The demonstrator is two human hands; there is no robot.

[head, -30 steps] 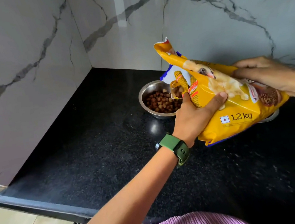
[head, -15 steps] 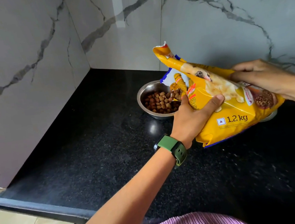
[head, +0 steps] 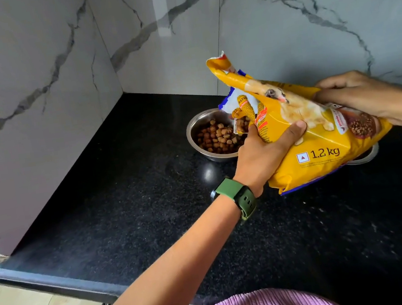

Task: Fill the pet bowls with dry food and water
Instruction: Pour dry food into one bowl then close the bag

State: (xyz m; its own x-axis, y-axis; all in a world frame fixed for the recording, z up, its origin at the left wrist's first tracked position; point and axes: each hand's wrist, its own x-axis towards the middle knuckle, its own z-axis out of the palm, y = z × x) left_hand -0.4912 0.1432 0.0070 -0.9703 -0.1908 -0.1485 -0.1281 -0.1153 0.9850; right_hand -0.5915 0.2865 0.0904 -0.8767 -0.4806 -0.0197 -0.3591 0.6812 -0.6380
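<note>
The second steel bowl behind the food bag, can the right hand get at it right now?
Probably not: the right hand is gripping the yellow food bag, which covers most of the second bowl.

2 bare hands: the left hand [head: 264, 159] and the right hand [head: 352, 95]. 1 yellow food bag [head: 322, 140]. 2 steel bowls: 1 bowl with kibble [head: 196, 137], and 1 second bowl [head: 368, 157] showing only as a rim under the bag. kibble pieces [head: 216, 137] are too many to count. 1 green watch [head: 240, 198]. 1 black counter [head: 126, 214].
</note>
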